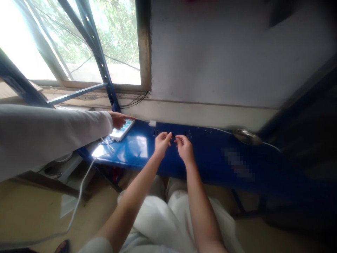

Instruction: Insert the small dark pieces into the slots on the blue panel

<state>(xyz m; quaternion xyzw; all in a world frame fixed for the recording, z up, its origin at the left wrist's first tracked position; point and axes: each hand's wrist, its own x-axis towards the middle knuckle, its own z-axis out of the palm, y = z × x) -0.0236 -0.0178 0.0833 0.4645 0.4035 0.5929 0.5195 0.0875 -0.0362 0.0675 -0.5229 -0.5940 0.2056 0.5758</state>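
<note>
Over the blue table (pixel 147 154), my left hand (pixel 163 144) pinches a small black piece (pixel 172 135) whose exact kind is too small to make out. Close beside it, my right hand (pixel 184 146) has its thumb and fingertips pressed together at the piece's right side. Whatever those right fingertips hold is too small to tell. Small dark parts (pixel 156 133) lie on the table just behind my left hand, and more dark parts (pixel 188 134) sit behind my right hand.
At left, another person's hand (pixel 119 119) reaches over a white power strip (pixel 122 131) with a trailing white cord (pixel 83 182). A white plug adapter (pixel 152 123) lies near the wall. A shiny metal bowl (pixel 247 136) stands at right. A blue upright (pixel 98 52) rises by the window.
</note>
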